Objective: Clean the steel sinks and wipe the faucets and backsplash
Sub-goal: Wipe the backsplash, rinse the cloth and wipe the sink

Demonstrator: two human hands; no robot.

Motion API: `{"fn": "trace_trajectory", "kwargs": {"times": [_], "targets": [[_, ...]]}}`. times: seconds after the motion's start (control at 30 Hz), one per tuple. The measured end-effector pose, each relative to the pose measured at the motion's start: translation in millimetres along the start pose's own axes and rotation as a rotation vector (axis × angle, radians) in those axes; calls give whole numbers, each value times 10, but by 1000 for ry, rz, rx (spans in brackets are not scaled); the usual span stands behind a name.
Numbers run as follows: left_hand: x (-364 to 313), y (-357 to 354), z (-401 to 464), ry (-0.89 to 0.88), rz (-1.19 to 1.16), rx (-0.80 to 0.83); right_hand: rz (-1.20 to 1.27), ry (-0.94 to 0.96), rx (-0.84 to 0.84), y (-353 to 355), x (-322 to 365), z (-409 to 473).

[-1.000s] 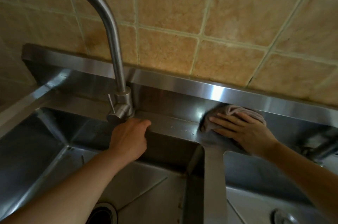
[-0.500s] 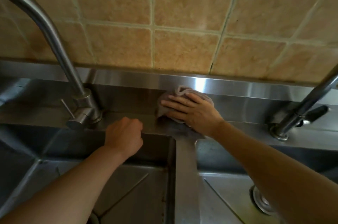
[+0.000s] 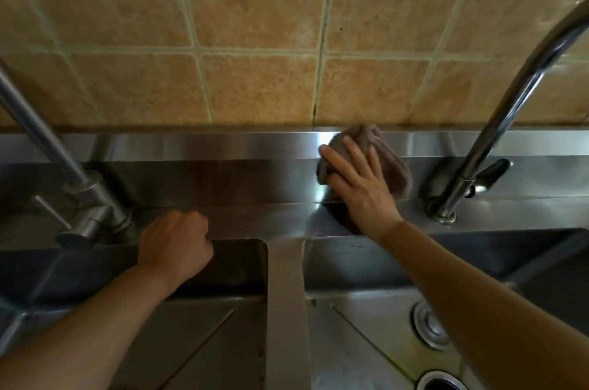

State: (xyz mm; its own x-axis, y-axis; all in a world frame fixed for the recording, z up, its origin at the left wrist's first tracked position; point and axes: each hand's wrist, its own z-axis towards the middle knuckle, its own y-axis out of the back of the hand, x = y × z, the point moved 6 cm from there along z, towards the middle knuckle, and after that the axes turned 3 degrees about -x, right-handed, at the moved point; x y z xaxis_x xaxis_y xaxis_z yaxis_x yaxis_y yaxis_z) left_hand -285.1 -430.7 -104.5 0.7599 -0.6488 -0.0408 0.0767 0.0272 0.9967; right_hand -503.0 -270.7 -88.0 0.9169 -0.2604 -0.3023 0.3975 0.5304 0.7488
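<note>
My right hand [image 3: 358, 181] presses a grey-brown cloth [image 3: 393, 168] flat against the steel backsplash [image 3: 223, 147], its fingers spread and pointing up. Just right of it stands the right faucet [image 3: 497, 122]. My left hand [image 3: 175, 240] rests on the back rim of the left sink [image 3: 204, 342] with its fingers curled under, holding nothing. The left faucet [image 3: 86, 195] stands close to its left. The right sink [image 3: 366, 342] lies below my right forearm, which hides part of it.
Tan wall tiles [image 3: 255, 39] with pale grout rise above the steel strip. A steel divider [image 3: 287, 310] separates the two basins. A round overflow fitting [image 3: 430, 326] and a drain opening [image 3: 446, 385] sit in the right basin.
My right hand slid the cloth rightward along the backsplash and up onto the vertical strip, nearer the right faucet. The view panned right. My left hand stayed on the sink rim.
</note>
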Motion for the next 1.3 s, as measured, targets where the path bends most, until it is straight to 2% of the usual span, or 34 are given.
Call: {"fn": "trace_trajectory", "kwargs": {"times": [0.1,0.2,0.27,0.4,0.6,0.73,0.8,0.9,1.03,1.13,1.3], "targets": [[-19,-2,-13,-13,49,-1,68,35,-10,-3,-32,-9],[-31,2,-28,-20,41,24,89,-112,-70,116,-352,-246],[-22,22,-24,-10,28,16,141,-345,-146,259,-532,-399],[-63,53,-50,6,34,31,482,-1098,-315,426,-597,-666],[-158,121,-83,0,54,43,660,-1707,-520,169,-557,-629],[-135,113,-59,-19,78,8,879,-1976,-451,-18,-230,-272],[-120,92,-44,-35,82,27,994,-1974,-333,-97,151,-95],[-85,96,-37,-63,74,41,1218,-1766,-192,-217,720,238],[-13,142,-89,-81,14,66,1094,-1851,35,-268,750,176],[-11,168,-114,-114,20,91,983,-1815,49,-171,436,19],[-14,174,-111,-107,10,92,733,-1882,-77,-97,-355,-411]]}}
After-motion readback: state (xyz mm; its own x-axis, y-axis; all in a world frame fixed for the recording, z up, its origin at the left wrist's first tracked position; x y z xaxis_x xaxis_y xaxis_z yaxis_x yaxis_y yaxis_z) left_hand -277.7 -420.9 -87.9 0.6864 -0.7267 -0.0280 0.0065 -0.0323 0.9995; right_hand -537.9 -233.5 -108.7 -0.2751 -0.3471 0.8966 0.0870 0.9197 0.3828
